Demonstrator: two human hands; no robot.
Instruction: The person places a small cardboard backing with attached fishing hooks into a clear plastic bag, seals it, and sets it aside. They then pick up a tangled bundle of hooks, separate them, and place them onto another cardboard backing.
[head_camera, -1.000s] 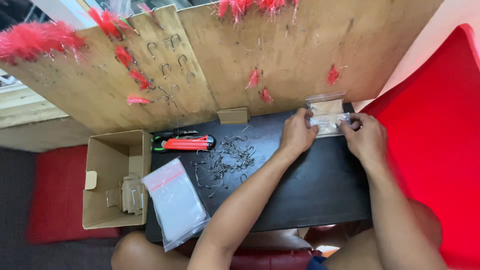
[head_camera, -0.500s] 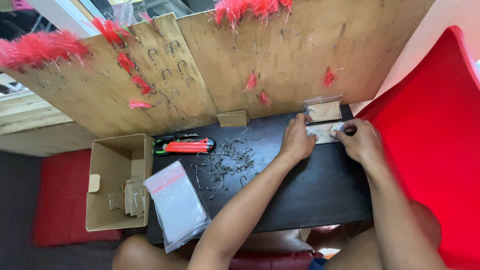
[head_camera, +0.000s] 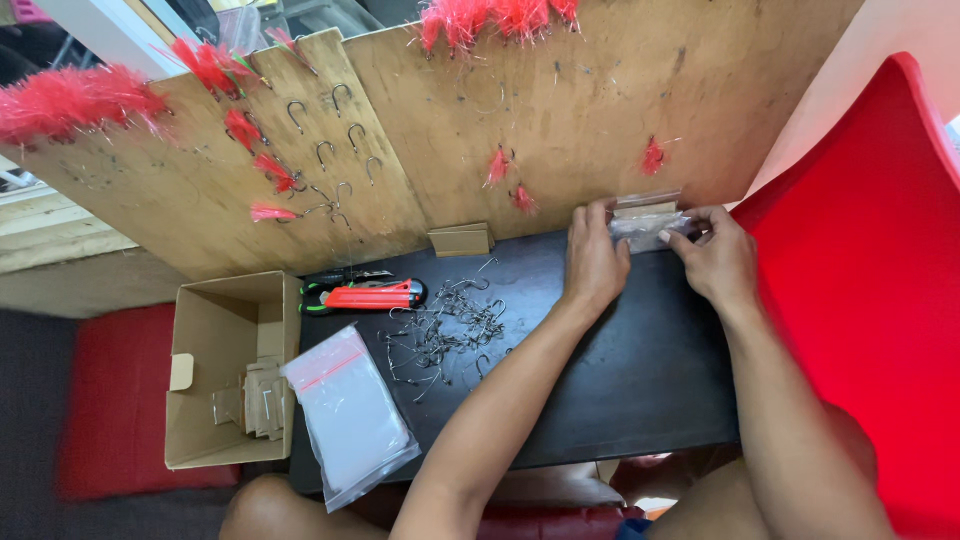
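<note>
While both hands work at the far edge of the black table (head_camera: 620, 400), the head view lists as follows.

Item, held: a small clear plastic bag (head_camera: 648, 222) with a brown card insert, lying at the table's back edge against the wooden board (head_camera: 600, 110). The left hand (head_camera: 594, 262) lies palm-down with its fingers pinning the bag's left end; the right hand (head_camera: 718, 258) pinches the right end between thumb and fingertips. Held from both ends like this, the bag is likely kept flat and taut so that its mouth can be handled. Whether anything more than the card lies inside cannot be told.

Item, centre of table: a loose heap of bare metal hooks (head_camera: 445, 325), within easy reach of the left arm. Just behind it lies a red-handled cutter (head_camera: 365, 295), and behind that a small cardboard piece (head_camera: 461, 240) leans at the board's foot.

Item, near left corner: a stack of empty clear zip bags (head_camera: 350, 415), overhanging the table edge. Beside it stands an open cardboard box (head_camera: 225, 370) holding small packets.

Item, boards: several hooks and red feathered lures (head_camera: 245, 130) hang on the wood.

Change against half a second before: the bag and both hands sit at the same back edge, and the right hand's fingers have closed further along the bag's end; the heap, cutter and box lie unchanged.
</note>
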